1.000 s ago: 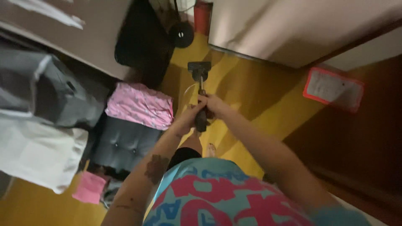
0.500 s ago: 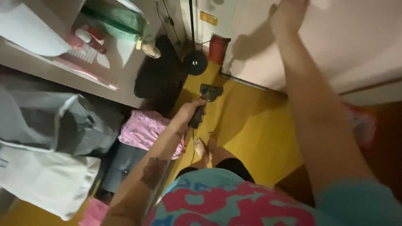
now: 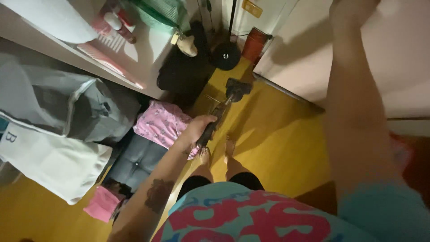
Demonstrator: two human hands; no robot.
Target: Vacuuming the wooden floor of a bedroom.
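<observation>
My left hand (image 3: 200, 128) is closed around the black handle of a long floor-cleaning stick (image 3: 218, 113). The stick slants forward, and its dark head (image 3: 237, 88) rests on the yellow floor (image 3: 277, 143) ahead of my bare feet (image 3: 218, 152). My right arm is raised high along the right side. My right hand (image 3: 354, 8) lies against a big white panel (image 3: 403, 58) at the top edge. It is blurred and cut off by the frame, so its fingers do not show.
A pink patterned cloth (image 3: 162, 125) lies on a dark grey padded stool (image 3: 136, 161) to the left. Grey and white fabric bags (image 3: 58, 134) stand further left under a white shelf (image 3: 103, 54). A black round base (image 3: 226, 56) and a red canister (image 3: 259, 42) stand ahead.
My right hand has left the stick and gone up onto the white panel. The left hand alone keeps hold of the handle, and the view has tilted further upward and left.
</observation>
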